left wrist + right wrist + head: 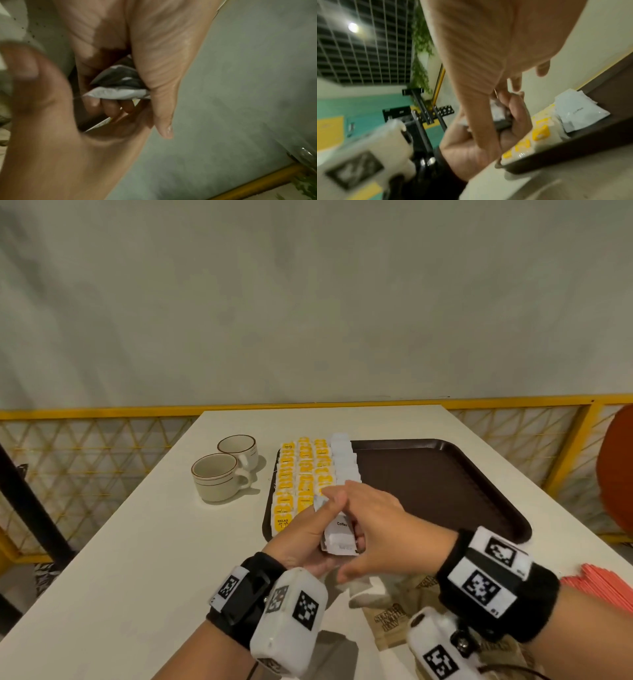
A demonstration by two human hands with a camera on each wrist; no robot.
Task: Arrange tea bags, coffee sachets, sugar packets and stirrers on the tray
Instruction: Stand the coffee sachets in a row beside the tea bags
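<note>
My left hand (303, 534) is curled round a small stack of white coffee sachets (339, 537), thumb along one side and fingers (109, 106) tucked under the other, just above the near edge of the brown tray (445, 484). My right hand (373, 518) comes in over the stack from the right, fingers bent down around its far end; whether they pinch one sachet or only touch the pile I cannot tell. On the left part of the tray lie rows of yellow-and-white tea bags (301, 477), and just right of them a row of white sachets (344, 460) runs from far to near. The right part of the tray is bare brown. Two cream cups (222, 470) stand on the white worktop (137, 542) left of the tray. Near me on the worktop, partly under my wrists, lie brown sugar packets (390, 621), and a bundle of red stirrers (603, 587) sits at the right edge.
</note>
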